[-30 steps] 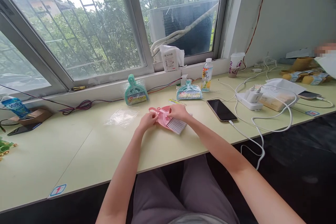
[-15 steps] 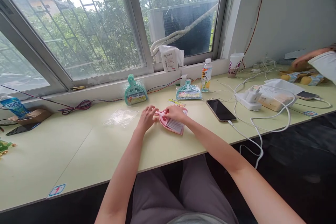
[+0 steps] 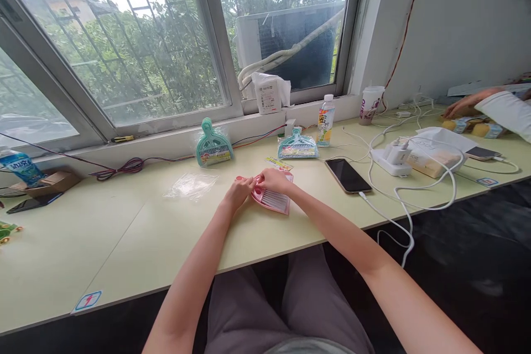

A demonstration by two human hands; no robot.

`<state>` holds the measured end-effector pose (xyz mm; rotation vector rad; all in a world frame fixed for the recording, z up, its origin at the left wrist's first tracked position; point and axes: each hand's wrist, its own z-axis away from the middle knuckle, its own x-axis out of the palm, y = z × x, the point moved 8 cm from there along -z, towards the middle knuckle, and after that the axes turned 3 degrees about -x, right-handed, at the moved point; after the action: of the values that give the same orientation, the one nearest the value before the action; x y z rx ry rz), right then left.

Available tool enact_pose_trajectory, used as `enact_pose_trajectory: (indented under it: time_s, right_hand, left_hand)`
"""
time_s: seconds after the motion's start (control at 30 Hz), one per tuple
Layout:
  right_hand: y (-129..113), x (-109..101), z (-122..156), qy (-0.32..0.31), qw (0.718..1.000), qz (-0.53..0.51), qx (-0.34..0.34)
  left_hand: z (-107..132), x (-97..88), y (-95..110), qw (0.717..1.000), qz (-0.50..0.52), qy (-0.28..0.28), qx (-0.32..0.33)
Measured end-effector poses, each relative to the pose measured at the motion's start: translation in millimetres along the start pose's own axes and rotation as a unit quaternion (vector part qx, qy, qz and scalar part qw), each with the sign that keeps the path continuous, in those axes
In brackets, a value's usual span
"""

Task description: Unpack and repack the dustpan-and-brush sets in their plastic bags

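Observation:
A small pink dustpan lies on the table with a white-bristled pink brush nested in it, handles toward the left. My left hand is closed at the handle end, its fingertips close to those of the other hand. From the right, my right hand pinches the brush near the base of its handle. A printed yellow card lies just behind it. To the left rests a crumpled clear plastic wrapper. Two wrapped teal dustpan sets stand behind, one on the left and one on the right.
A phone on a white cable, a power strip and a drink bottle lie to the right. Beyond, a co-worker's hand reaches over yellow items. A box stands far left.
My left hand has shifted slightly right and nearer, closing in beside my right hand over the handles. The co-worker's hand has moved a little left.

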<state>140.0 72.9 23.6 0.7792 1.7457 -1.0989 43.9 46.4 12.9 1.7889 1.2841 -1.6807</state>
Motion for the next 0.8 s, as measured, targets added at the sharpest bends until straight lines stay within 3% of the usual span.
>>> enact_pose_trajectory:
  time_s: [0.23, 0.8]
  right_hand:
    - [-4.2, -5.5, 2.5, -0.015, 1.0, 0.014, 0.002]
    - [-15.9, -15.7, 6.5, -0.044, 0.994, 0.094, -0.028]
  left_hand:
    - [-2.9, 2.5, 5.9, 0.999, -0.007, -0.02, 0.028]
    - [3.3, 3.6, 15.6, 0.995, -0.001, 0.038, 0.093]
